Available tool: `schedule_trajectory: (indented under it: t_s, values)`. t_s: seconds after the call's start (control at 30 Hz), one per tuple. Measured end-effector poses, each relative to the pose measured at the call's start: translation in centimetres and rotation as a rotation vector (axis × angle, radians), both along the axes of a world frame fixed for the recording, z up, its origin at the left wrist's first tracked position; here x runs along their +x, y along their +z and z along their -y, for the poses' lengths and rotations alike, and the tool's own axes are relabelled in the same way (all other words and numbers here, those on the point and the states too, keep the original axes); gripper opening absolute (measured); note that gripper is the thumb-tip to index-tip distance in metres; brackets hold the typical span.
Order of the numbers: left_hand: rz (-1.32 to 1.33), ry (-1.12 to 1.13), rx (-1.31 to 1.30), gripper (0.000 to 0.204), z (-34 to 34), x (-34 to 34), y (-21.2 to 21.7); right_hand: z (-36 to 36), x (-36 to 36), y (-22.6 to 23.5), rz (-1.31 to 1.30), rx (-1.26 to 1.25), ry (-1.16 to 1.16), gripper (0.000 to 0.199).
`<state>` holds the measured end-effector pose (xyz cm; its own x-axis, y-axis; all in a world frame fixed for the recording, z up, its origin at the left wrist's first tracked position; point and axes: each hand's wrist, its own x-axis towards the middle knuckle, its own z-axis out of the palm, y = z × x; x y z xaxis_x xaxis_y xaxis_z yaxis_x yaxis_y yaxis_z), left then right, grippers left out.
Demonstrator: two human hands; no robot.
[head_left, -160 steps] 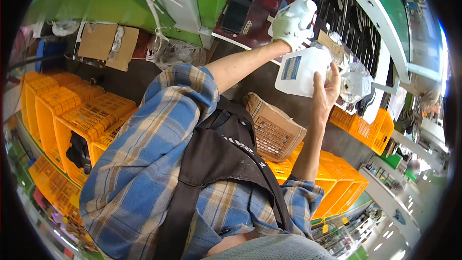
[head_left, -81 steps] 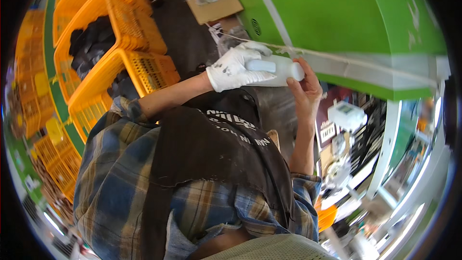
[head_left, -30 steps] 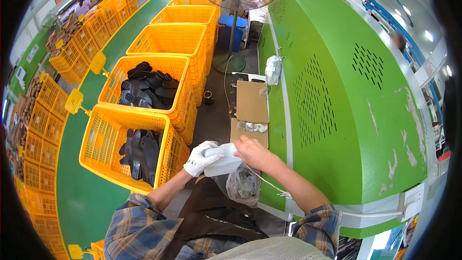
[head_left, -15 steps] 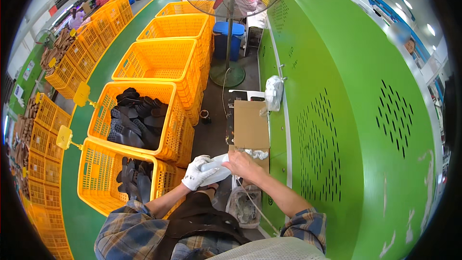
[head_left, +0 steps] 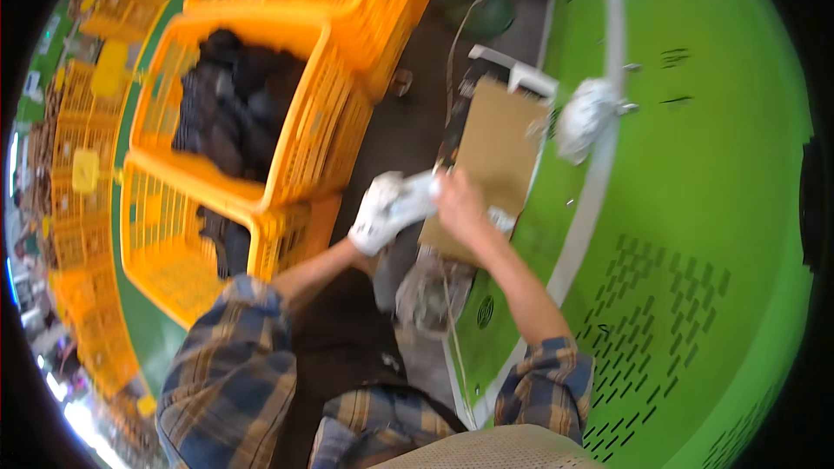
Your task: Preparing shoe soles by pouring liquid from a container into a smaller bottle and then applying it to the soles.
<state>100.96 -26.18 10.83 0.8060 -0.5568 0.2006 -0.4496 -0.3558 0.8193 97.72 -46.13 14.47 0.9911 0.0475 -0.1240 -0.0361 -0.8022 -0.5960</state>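
Note:
My left hand [head_left: 374,215], in a white work glove, is closed round a pale, translucent, bottle-like object [head_left: 413,201]. Bare fingers of my right hand [head_left: 462,207] are closed on its far right end. Motion blur and both hands hide much of its shape, so I cannot tell its exact kind. It is held up in front of me, between the yellow crates and an open cardboard box [head_left: 497,143]. My right hand overlaps the near part of that box.
Stacked yellow crates [head_left: 300,130] on the left hold dark shoe-sole-like pieces [head_left: 239,108]. A green machine panel [head_left: 686,165] borders the right, with a white plastic bag [head_left: 585,120] hanging on it. Below my hands sits a clear plastic-lined bin [head_left: 432,295]; a cord [head_left: 451,313] runs past it.
The view has tilted down and turned, bringing the crates and cardboard box nearer. Both hands still grip the pale object, now seen slightly higher in the picture. The fan head has left the view.

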Motion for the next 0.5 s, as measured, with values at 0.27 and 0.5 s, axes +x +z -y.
schedule_trajectory:
  t_s: [0.27,0.5]
  values:
    - [-0.226,0.327,0.075,0.039,2.4,0.5,-14.3,-1.1,4.7,-15.5,-0.132,0.112,-0.185,0.046]
    - [-0.974,0.468,0.463,0.069,0.6,3.3,-33.0,-3.5,0.0,-21.8,-0.244,0.445,-0.353,0.035]
